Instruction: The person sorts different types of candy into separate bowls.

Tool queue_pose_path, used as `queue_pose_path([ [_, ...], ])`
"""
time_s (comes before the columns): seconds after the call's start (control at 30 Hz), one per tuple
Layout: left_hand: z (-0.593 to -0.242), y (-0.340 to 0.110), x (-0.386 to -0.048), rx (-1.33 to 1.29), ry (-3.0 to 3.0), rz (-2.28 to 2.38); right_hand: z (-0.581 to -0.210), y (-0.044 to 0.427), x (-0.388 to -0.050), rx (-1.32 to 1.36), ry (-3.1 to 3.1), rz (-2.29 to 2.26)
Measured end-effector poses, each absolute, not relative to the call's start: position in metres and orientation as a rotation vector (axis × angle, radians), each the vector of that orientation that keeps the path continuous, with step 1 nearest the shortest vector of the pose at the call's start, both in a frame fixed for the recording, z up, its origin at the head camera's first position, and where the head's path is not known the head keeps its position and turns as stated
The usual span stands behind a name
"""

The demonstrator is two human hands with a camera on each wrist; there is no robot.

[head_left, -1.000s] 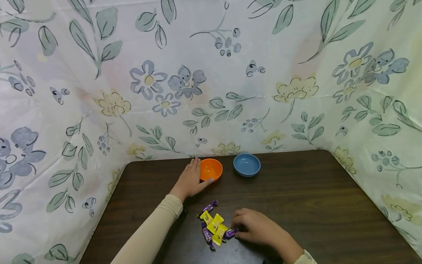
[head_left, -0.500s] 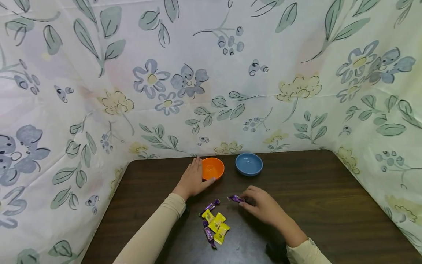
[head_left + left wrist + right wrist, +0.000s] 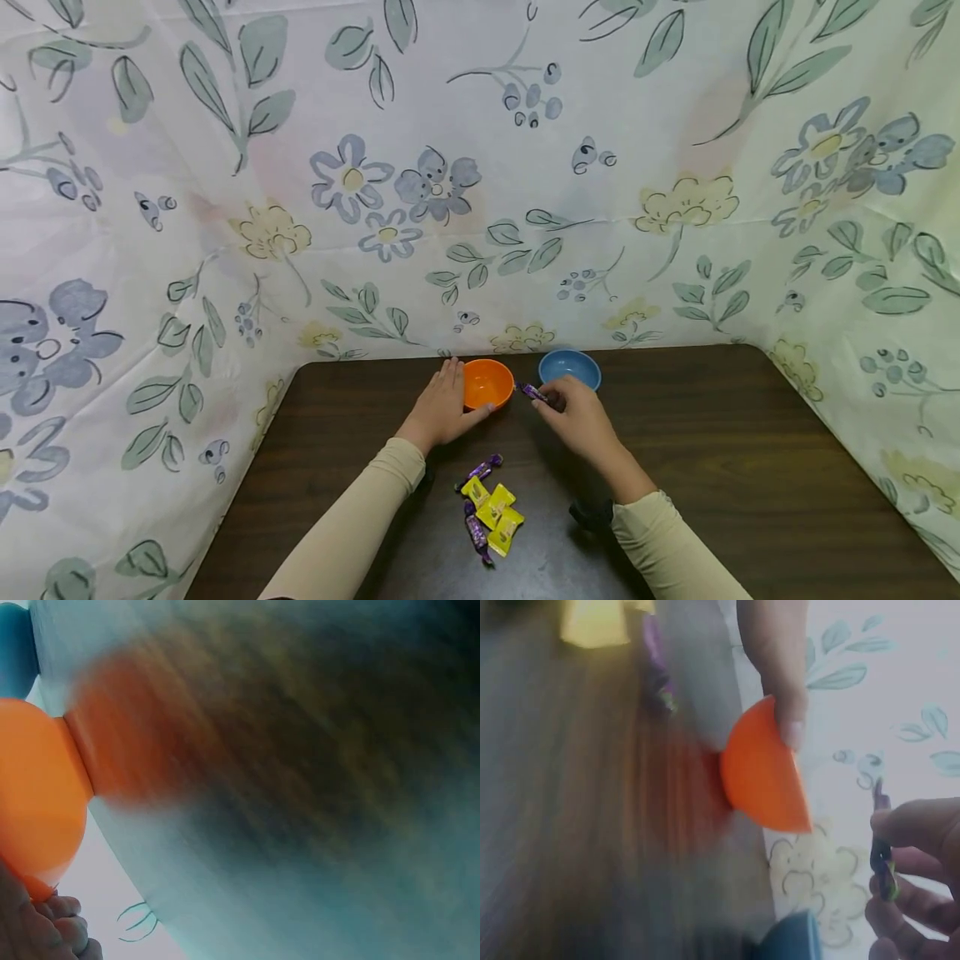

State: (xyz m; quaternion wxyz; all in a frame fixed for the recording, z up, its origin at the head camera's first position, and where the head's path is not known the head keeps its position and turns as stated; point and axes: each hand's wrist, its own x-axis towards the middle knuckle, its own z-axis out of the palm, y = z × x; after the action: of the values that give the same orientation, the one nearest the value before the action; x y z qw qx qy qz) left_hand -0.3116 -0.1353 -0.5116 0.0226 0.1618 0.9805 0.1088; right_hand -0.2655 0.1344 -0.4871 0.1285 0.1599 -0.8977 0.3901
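In the head view the left hand (image 3: pixel 442 406) lies against the left side of the orange bowl (image 3: pixel 488 385), fingers straight and thumb along its near side. The right hand (image 3: pixel 582 417) pinches a purple-wrapped candy (image 3: pixel 533 392) between thumb and fingers, just right of the orange bowl and in front of the blue bowl (image 3: pixel 570 364). In the right wrist view that candy (image 3: pixel 883 844) is held clear of the orange bowl (image 3: pixel 761 771). The inside of the orange bowl shows no candy. Part of the blue bowl is hidden behind the right hand.
Nearer the person, several yellow candies (image 3: pixel 496 506) lie in a loose pile with two purple ones, one purple candy (image 3: pixel 477 533) at its near left. The dark wooden table (image 3: pixel 720 433) meets a floral cloth (image 3: pixel 480 283) along its back edge.
The right hand has lifted a purple candy from the right side of the pile and carried it forward to between the bowls. The left hand has stayed at the orange bowl.
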Motion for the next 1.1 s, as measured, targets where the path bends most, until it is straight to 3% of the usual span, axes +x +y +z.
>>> queue_pose_path([
  [0.57,-0.509,-0.132,-0.312,0.549,3.033,0.327,-0.483,0.079,-0.311,0.399,-2.746,1.026],
  [1.1,-0.505,-0.135,-0.311,0.557,3.043,0.308,-0.482,0.080,-0.296,0.509,-2.744,1.024],
])
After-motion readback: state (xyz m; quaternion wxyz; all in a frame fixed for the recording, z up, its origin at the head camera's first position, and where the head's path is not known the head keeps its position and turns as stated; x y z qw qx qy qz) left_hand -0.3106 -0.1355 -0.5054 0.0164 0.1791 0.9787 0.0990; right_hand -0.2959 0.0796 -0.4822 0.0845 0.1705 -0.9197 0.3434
